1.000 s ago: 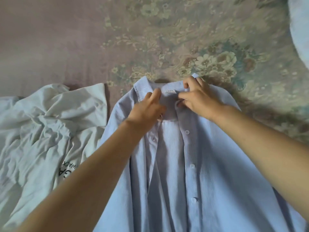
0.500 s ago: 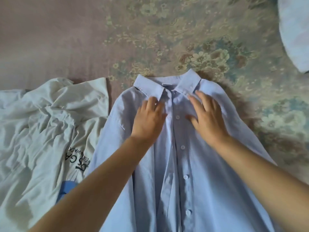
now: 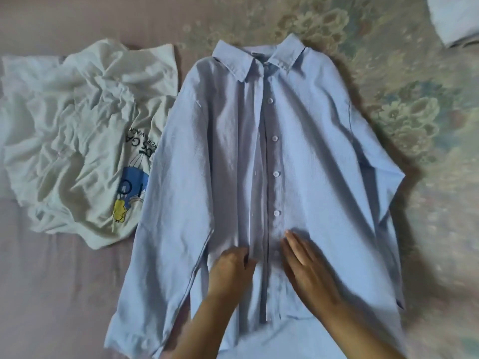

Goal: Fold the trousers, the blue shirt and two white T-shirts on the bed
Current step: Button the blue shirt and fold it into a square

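The blue shirt [image 3: 305, 161] lies spread flat on the bed, front up, collar at the far end and sleeves lying along its sides. My left hand [image 3: 232, 270] sits low on the left front panel, fingers curled and pinching the placket edge. My right hand [image 3: 307, 265] lies flat on the right front panel beside the button strip, fingers straight. A crumpled white T-shirt [image 3: 77, 120] with a cartoon print lies to the left, its edge tucked under the blue shirt. The trousers are not in view.
The bed [image 3: 51, 294] has a plain pink cover on the left and a floral pattern on the right. A pale folded cloth [image 3: 458, 19] sits at the far right corner.
Both hands slid from the collar down the shirt front to the lower placket. The view now takes in the whole shirt. My left hand went from flat to pinching the placket edge.
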Demonstrator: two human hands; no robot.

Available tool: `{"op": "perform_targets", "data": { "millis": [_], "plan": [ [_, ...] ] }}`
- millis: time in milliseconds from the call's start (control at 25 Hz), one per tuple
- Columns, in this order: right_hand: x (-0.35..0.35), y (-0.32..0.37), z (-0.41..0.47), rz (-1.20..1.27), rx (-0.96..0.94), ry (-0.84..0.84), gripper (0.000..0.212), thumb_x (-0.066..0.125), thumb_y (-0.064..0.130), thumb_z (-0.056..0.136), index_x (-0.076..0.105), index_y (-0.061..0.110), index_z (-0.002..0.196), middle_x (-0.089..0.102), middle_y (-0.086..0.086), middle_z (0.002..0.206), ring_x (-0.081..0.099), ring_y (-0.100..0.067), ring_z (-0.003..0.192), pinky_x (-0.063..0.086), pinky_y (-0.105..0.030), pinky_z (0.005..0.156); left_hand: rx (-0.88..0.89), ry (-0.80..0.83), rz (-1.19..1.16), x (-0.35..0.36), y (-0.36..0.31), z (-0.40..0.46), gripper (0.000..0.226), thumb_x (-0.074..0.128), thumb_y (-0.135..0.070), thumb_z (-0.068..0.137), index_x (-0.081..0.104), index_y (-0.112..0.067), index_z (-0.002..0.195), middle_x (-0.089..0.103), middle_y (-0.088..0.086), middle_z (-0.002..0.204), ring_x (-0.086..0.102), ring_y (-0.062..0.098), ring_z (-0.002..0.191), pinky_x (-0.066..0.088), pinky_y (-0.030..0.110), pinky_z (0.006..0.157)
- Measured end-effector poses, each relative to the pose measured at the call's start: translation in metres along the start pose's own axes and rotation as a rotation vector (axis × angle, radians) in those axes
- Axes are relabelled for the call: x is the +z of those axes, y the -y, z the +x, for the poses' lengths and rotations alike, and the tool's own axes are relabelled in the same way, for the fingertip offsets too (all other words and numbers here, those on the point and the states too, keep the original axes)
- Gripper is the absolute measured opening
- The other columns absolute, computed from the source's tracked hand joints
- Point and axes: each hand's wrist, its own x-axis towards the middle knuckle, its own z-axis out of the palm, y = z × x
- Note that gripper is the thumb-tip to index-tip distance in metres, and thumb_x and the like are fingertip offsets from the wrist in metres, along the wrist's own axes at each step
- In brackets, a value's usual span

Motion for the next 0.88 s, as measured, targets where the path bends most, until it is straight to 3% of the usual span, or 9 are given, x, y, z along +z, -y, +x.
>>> {"op": "perform_targets", "data": {
  "millis": [80, 160, 240, 360, 440, 600, 760, 840, 880],
  "plan": [
    [0.009, 0.007, -0.03, -0.03, -0.031, 0.075, 0.052, 0.02, 0.029, 0.1, 0.052, 0.001, 0.131, 0.05, -0.014, 0.138, 0.036, -0.024, 0.13, 0.013, -0.033, 0.113, -0.005, 0.028, 0.091, 0.01, 0.006, -0.017, 0.024, 0.048, -0.035, 0.094, 0.049, -0.012, 0.086, 0.057, 0.008, 0.105, 0.052, 0.025, 0.103, 0.042, 0.03, 0.078],
    [0.015, 0.013, -0.051, -0.073, -0.057, 0.108, 0.056, 0.023, 0.038, 0.097, 0.043, 0.002, 0.136, 0.049, -0.014, 0.14, 0.033, -0.025, 0.133, 0.011, -0.033, 0.113, 0.049, -0.009, 0.183, 0.026, 0.018, -0.028, 0.025, 0.05, -0.035, 0.093, 0.055, -0.011, 0.097, 0.059, 0.004, 0.109, 0.049, 0.024, 0.11, 0.043, 0.031, 0.085],
    [0.018, 0.022, -0.065, -0.11, -0.069, 0.074, 0.058, 0.038, 0.038, 0.089, 0.04, 0.002, 0.135, 0.05, -0.015, 0.139, 0.032, -0.025, 0.132, 0.011, -0.034, 0.113, 0.191, -0.162, 0.225, 0.044, 0.03, -0.039, 0.024, 0.064, -0.031, 0.082, 0.062, -0.012, 0.097, 0.067, 0.001, 0.093, 0.057, 0.028, 0.098, 0.048, 0.035, 0.078],
    [0.028, 0.032, -0.082, -0.104, -0.083, 0.039, 0.071, 0.067, 0.038, 0.078, 0.046, 0.003, 0.135, 0.049, -0.013, 0.14, 0.032, -0.025, 0.133, 0.025, -0.04, 0.112, 0.316, -0.381, 0.303, 0.073, 0.045, -0.053, 0.044, 0.083, -0.026, 0.057, 0.071, -0.016, 0.099, 0.069, -0.004, 0.069, 0.063, 0.029, 0.074, 0.053, 0.037, 0.062],
    [0.038, 0.035, -0.093, -0.132, -0.067, 0.015, 0.065, 0.052, 0.04, 0.084, 0.039, 0.007, 0.139, 0.047, -0.01, 0.143, 0.031, -0.023, 0.135, 0.023, -0.043, 0.11, 0.339, -0.437, 0.327, 0.087, 0.052, -0.063, 0.046, 0.077, -0.023, 0.06, 0.07, -0.017, 0.105, 0.071, -0.004, 0.07, 0.062, 0.029, 0.074, 0.052, 0.036, 0.064],
    [0.057, 0.034, -0.097, -0.217, -0.033, -0.083, 0.055, 0.032, 0.012, 0.082, 0.033, 0.01, 0.137, 0.051, -0.009, 0.139, 0.033, -0.025, 0.132, 0.014, -0.047, 0.11, 0.344, -0.483, 0.268, 0.105, 0.061, -0.072, 0.05, 0.079, -0.014, 0.061, 0.067, -0.013, 0.109, 0.069, -0.001, 0.07, 0.062, 0.028, 0.066, 0.05, 0.033, 0.058],
    [0.052, 0.026, -0.1, -0.244, -0.18, -0.114, 0.051, 0.04, 0.004, 0.076, 0.053, 0.005, 0.126, 0.063, -0.013, 0.124, 0.056, -0.036, 0.116, 0.037, -0.053, 0.101, 0.447, -0.567, 0.083, 0.107, 0.062, -0.075, 0.068, 0.072, 0.013, 0.058, 0.053, -0.009, 0.119, 0.056, 0.011, 0.072, 0.053, 0.028, 0.054, 0.049, 0.031, 0.047],
    [0.047, 0.021, -0.105, -0.235, -0.219, -0.121, 0.05, 0.044, 0.002, 0.073, 0.051, 0.004, 0.123, 0.066, -0.014, 0.118, 0.06, -0.036, 0.111, 0.05, -0.05, 0.091, 0.588, -0.691, 0.067, 0.104, 0.054, -0.081, 0.062, 0.063, 0.019, 0.064, 0.051, -0.004, 0.119, 0.051, 0.012, 0.076, 0.049, 0.026, 0.057, 0.044, 0.031, 0.049],
    [0.045, 0.019, -0.109, -0.232, -0.21, -0.128, 0.051, 0.046, 0.0, 0.073, 0.047, 0.004, 0.123, 0.066, -0.014, 0.118, 0.056, -0.035, 0.115, 0.047, -0.048, 0.094, 0.694, -0.72, 0.102, 0.106, 0.047, -0.087, 0.056, 0.057, 0.016, 0.07, 0.049, -0.003, 0.121, 0.05, 0.011, 0.082, 0.048, 0.025, 0.062, 0.043, 0.033, 0.053]
  ]
}}
